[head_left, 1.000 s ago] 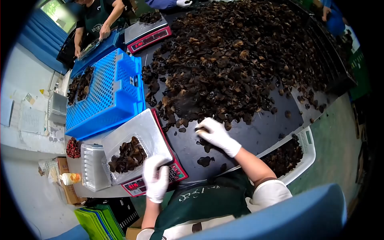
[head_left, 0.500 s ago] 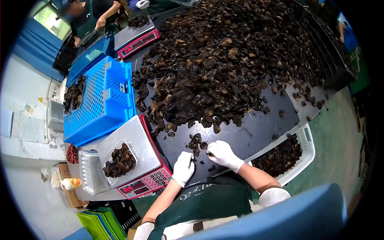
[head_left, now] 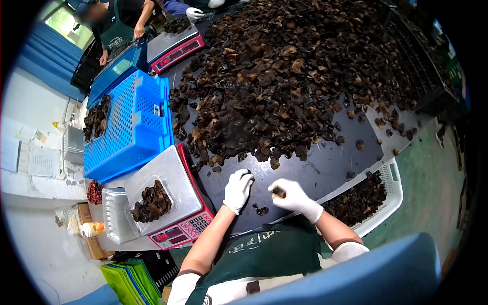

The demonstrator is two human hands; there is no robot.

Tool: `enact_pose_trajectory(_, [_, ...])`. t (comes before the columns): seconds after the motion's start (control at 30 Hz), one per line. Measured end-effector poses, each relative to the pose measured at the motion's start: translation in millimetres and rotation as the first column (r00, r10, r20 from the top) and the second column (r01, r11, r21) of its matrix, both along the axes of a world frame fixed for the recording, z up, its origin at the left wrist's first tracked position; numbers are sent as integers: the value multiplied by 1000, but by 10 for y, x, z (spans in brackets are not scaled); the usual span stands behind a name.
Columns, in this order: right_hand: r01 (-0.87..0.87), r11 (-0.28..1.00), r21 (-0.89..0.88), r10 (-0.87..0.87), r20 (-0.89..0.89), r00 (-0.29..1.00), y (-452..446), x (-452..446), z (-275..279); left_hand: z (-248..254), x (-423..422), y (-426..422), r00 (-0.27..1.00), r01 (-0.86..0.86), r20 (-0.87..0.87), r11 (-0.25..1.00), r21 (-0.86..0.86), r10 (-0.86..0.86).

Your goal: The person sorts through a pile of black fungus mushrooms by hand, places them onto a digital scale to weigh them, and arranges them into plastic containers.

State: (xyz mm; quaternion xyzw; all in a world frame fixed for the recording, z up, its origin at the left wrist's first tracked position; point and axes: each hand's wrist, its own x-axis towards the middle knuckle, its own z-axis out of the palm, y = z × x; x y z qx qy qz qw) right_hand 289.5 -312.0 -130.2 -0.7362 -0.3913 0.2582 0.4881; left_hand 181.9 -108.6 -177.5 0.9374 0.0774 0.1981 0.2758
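My right hand (head_left: 292,197), in a white glove, is closed round a brownish piece of wood ear mushroom (head_left: 279,192) just above the dark tabletop. To its left is my gloved left hand (head_left: 238,192), its fingers curled in. Something dark shows at those fingertips, too small to make out. Between my wrists, near the front edge, lie a few small wood ear scraps (head_left: 262,210). Beyond both hands rises a large heap of wood ear mushrooms (head_left: 264,96). On the red-edged scale (head_left: 175,188) at left, a clear plastic tray (head_left: 173,208) holds more of them.
A blue crate (head_left: 127,132) stands behind the scale, beside stacked clear trays (head_left: 114,216). A white basket (head_left: 394,188) of mushrooms sits low at right. Across the table are a second scale (head_left: 178,53), a co-worker (head_left: 119,30) and another person's gloved hand (head_left: 194,13).
My left hand has moved forward, and my right hand slightly right and turned. The small cluster of mushrooms between them no longer lies there. Across the table, a gloved hand has reached towards the second scale.
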Motion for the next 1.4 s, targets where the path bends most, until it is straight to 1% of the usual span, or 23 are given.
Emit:
enact_pose_trajectory(0.07, [-186, 982, 2, 180, 257, 950, -35, -171, -49, 32, 2, 62, 986, -119, 78, 952, -282, 147])
enact_pose_trajectory(0.1, [-271, 962, -18, 257, 384, 887, -51, -268, -129, 28, -12, 102, 964, -172, 151, 948, -269, 218])
enact_pose_trajectory(0.13, [-307, 947, -95, 316, 450, 835, -77, -364, -152, 186, -48, 90, 946, -287, -55, 742, -606, 321])
enact_pose_trajectory(0.17, [-310, 932, -189, 363, 483, 796, -76, -451, -215, 353, -95, 84, 901, -405, -282, 408, -818, 330])
enact_pose_trajectory(0.23, [-283, 939, -194, 343, 500, 795, -53, -520, -258, 470, -202, 177, 934, -215, -229, -79, -973, 274])
enact_pose_trajectory(0.27, [-294, 936, -194, 353, 500, 791, -37, -527, -274, 497, -305, 216, 941, -152, -217, -251, -956, 260])
enact_pose_trajectory(0.33, [-215, 974, -73, 227, 315, 921, 21, -502, -258, 632, -509, 236, 945, -74, -238, -563, -823, 223])
enact_pose_trajectory(0.4, [-69, 995, -77, 76, 90, 993, 77, -437, -144, 726, -747, 236, 962, -4, -209, -762, -648, 173])
enact_pose_trajectory(0.5, [13, 975, -221, -19, -23, 1000, 253, -279, 63, 802, -1086, 192, 976, 31, -172, -863, -503, 135])
enact_pose_trajectory(0.57, [34, 988, -153, -1, 207, 978, 421, -271, 25, 855, -1220, 119, 982, 51, -138, -877, -477, 132])
enact_pose_trajectory(0.6, [7, 978, -208, 68, 352, 934, 502, -271, 24, 740, -1323, 98, 992, 120, 11, -891, -439, 128])
enact_pose_trajectory(0.67, [-20, 964, -264, 134, 421, 897, 584, -315, -98, 634, -1485, 60, 971, 224, -34, -949, -223, 237])
enact_pose_trajectory(0.7, [-14, 946, -324, 179, 486, 855, 621, -310, -142, 833, -1470, 65, 988, 154, 66, -913, -378, 139])
enact_pose_trajectory(0.77, [6, 954, -300, 135, 448, 884, 647, -264, -170, 941, -1559, 93, 991, 97, -44, -905, -415, 126])
enact_pose_trajectory(0.83, [77, 951, -299, 29, 333, 942, 719, -175, -69, 1051, -1725, 178, 921, -94, -348, -769, -632, 174])
enact_pose_trajectory(0.9, [80, 950, -303, -9, 228, 974, 828, -132, 36, 1188, -1986, 411, 970, 99, -68, -633, -768, 235])
enact_pose_trajectory(0.97, [32, 966, -258, 11, 162, 987, 1047, -200, 268, 1414, -2192, 652, 907, 117, -10, -275, -954, 421])
enact_pose_trajectory(1.03, [-86, 995, -58, 89, 51, 995, 1423, -415, 603, 1653, -2360, 949, 791, -73, -8, 82, -994, 612])
enact_pose_trajectory(1.17, [-313, 938, 150, 297, 121, 947, 2254, -927, 1062, 1536, -2681, 1619, 591, -415, 178, 485, -770, 787])
enact_pose_trajectory(1.2, [-350, 919, 184, 340, 84, 937, 2453, -1074, 1158, 1551, -2697, 1709, 587, -454, 195, 519, -724, 785])
enact_pose_trajectory(1.23, [-385, 897, 218, 384, 48, 922, 2639, -1218, 1242, 1371, -2767, 1867, 601, -533, 278, 635, -560, 749])
enact_pose_trajectory(1.3, [-476, 857, 197, 447, 178, 877, 2983, -1474, 1320, 1340, -2747, 1977, 657, -615, 305, 724, -313, 690])
enact_pose_trajectory(1.4, [-609, 772, 183, 534, 333, 777, 3387, -1763, 1188, 1055, -2749, 2069, 746, -640, 134, 758, -127, 652])
